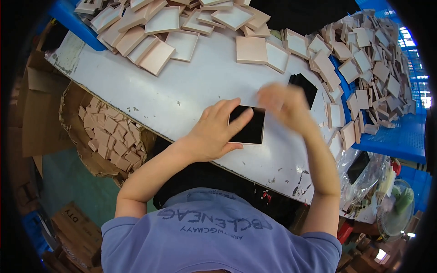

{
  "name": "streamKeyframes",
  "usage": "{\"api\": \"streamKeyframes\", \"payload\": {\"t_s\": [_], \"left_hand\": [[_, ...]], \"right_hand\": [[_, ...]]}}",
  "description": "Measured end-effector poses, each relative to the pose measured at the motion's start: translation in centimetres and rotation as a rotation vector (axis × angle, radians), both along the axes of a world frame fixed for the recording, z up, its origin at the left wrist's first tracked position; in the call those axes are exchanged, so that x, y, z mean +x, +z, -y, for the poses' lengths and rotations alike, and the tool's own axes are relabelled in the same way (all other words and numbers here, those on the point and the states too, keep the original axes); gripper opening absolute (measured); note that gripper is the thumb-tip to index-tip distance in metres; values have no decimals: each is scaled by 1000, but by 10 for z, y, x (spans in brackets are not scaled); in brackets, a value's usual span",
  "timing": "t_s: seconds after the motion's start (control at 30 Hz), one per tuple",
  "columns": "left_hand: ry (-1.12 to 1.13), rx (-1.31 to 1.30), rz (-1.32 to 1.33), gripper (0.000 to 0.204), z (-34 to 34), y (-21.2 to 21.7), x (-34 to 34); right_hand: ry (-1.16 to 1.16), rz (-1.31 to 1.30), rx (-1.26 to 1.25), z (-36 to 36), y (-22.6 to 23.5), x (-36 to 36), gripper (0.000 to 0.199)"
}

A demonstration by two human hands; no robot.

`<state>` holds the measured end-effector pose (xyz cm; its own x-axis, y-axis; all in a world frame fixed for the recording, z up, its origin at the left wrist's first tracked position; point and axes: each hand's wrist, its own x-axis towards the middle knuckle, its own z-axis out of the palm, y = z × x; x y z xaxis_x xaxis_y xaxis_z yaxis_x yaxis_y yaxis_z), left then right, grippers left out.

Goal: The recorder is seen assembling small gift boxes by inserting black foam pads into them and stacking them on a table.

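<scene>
My left hand (217, 132) rests on a square pale-pink tray with a black insert (250, 127) that lies on the white table (191, 86), fingers pressing its left side. My right hand (282, 102) hovers blurred just right of and above that tray; whether it holds anything I cannot tell. A loose black square pad (304, 86) lies on the table beyond the right hand.
Heaps of pale-pink square box halves cover the table's far side (159, 32) and a blue crate at the right (364, 63). A cardboard box of small pink pieces (114, 136) stands at the left below the table. Clear bags (364, 168) hang at the right.
</scene>
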<state>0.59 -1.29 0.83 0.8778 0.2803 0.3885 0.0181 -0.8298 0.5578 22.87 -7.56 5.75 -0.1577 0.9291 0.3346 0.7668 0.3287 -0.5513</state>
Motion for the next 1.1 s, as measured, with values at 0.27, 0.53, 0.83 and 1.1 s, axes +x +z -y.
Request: {"api": "streamKeyframes", "payload": {"t_s": [0.27, 0.53, 0.83, 1.1], "left_hand": [[42, 159, -65, 67, 11, 5, 7], [32, 45, 44, 69, 6, -4, 5], [25, -37, 98, 64, 1, -7, -9], [23, -26, 59, 62, 2, -1, -10]], "right_hand": [[-644, 744, -60, -65, -33, 129, 14], [-476, -1025, -158, 2, 13, 46, 15], [-859, -465, -659, 98, -18, -3, 39], [-607, 291, -71, 82, -55, -23, 65]]}}
